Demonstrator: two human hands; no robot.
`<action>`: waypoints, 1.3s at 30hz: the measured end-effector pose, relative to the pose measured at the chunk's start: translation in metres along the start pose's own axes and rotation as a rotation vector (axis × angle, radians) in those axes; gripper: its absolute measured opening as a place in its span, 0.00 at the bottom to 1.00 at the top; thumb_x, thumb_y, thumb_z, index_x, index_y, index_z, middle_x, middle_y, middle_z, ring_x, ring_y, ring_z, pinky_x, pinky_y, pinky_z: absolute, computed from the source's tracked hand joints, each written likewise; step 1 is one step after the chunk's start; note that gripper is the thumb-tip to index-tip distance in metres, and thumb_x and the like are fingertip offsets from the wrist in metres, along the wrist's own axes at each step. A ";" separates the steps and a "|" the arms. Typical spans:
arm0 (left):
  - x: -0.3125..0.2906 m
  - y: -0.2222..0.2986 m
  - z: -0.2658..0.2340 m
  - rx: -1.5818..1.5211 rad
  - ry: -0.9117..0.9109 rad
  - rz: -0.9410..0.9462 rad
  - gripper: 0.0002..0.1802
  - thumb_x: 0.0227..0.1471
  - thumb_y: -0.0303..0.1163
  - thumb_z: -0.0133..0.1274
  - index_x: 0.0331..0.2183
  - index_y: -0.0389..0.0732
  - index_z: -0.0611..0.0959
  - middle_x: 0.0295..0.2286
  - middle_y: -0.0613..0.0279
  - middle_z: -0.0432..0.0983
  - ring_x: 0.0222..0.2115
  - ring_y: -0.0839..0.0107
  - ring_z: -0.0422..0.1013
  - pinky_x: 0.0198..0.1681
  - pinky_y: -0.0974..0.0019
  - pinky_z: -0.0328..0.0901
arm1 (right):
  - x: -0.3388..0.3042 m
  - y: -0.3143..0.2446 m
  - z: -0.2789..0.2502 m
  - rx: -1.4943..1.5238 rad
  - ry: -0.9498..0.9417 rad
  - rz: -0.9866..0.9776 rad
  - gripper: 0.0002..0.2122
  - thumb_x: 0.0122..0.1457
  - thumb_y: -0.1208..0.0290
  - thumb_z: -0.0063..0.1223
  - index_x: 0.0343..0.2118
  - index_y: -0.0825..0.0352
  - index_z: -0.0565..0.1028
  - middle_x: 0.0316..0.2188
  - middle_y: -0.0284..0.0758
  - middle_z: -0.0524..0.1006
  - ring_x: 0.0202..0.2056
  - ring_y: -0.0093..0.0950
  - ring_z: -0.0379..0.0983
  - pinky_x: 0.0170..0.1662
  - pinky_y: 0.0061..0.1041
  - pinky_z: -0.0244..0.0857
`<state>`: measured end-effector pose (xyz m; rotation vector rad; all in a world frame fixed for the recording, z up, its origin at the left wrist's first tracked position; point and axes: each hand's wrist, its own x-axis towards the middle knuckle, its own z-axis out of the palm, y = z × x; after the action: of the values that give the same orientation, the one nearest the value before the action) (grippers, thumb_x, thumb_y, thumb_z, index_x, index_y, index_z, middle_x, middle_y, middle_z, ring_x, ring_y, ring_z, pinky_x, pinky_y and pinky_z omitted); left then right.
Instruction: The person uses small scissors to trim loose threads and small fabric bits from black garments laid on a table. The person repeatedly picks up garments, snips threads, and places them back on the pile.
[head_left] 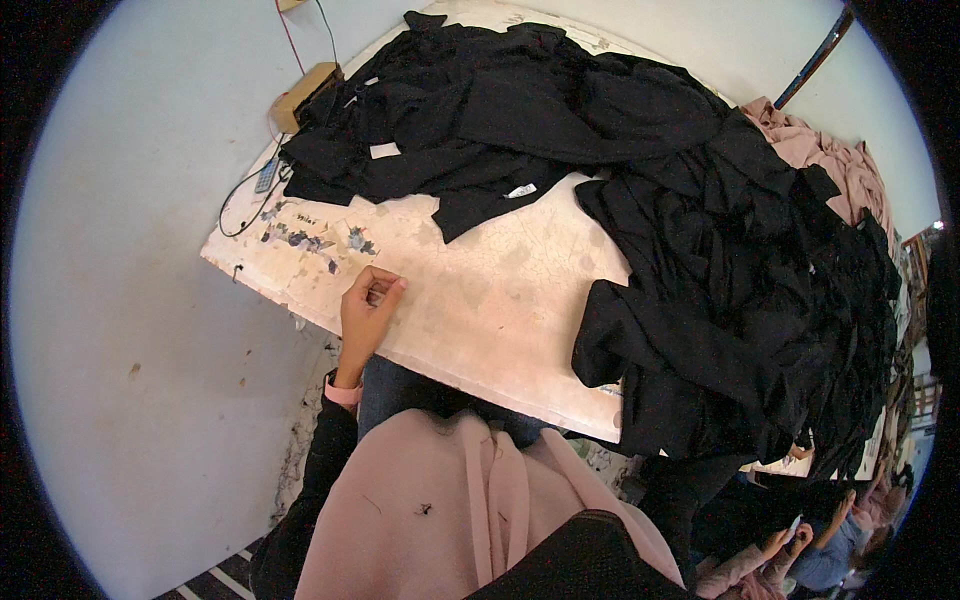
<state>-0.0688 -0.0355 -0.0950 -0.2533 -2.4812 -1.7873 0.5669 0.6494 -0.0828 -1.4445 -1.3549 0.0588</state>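
My left hand (370, 308), with a pink band at the wrist, is over the near left edge of the pale worktable (480, 290). Its fingers are curled in with the thumb against them; anything small between them cannot be made out. My right arm, in a black sleeve (690, 492), reaches off to the right beside the near end of a heap of black garments (720, 270). Past the sleeve a small patch of skin shows, perhaps my right hand (802, 453), its fingers mostly hidden. White labels (384, 150) show on the black cloth.
Pink cloth (825, 160) lies behind the heap at the far right. A brown box (305, 97) with cables and a small remote-like device (265, 177) are at the far left corner, by the wall (150, 250). Other people's hands (785, 540) are at the lower right.
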 end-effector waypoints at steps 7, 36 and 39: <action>0.045 0.028 0.040 -0.012 -0.069 0.239 0.22 0.46 0.31 0.64 0.44 0.38 0.77 0.41 0.54 0.77 0.33 0.69 0.74 0.34 0.68 0.69 | 0.003 0.006 -0.007 0.008 0.046 0.001 0.19 0.57 0.65 0.61 0.46 0.74 0.76 0.45 0.44 0.77 0.31 0.30 0.76 0.36 0.28 0.71; 0.193 0.019 0.208 0.483 -0.042 0.750 0.28 0.58 0.42 0.52 0.56 0.38 0.71 0.59 0.49 0.63 0.60 0.54 0.60 0.66 0.52 0.48 | 0.120 0.048 0.137 0.876 -1.307 -0.366 0.25 0.56 0.67 0.61 0.55 0.73 0.70 0.56 0.41 0.70 0.40 0.29 0.75 0.42 0.27 0.71; 0.193 0.020 0.208 0.448 -0.044 0.737 0.27 0.59 0.42 0.51 0.55 0.38 0.73 0.59 0.49 0.64 0.60 0.54 0.60 0.66 0.52 0.49 | 0.087 0.026 0.170 0.812 -1.258 -0.497 0.26 0.64 0.71 0.52 0.63 0.66 0.59 0.63 0.39 0.62 0.52 0.32 0.70 0.52 0.29 0.68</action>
<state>-0.2478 0.1848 -0.1128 -1.0060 -2.2742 -0.9251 0.5026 0.8277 -0.1164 -0.2341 -2.2411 1.1961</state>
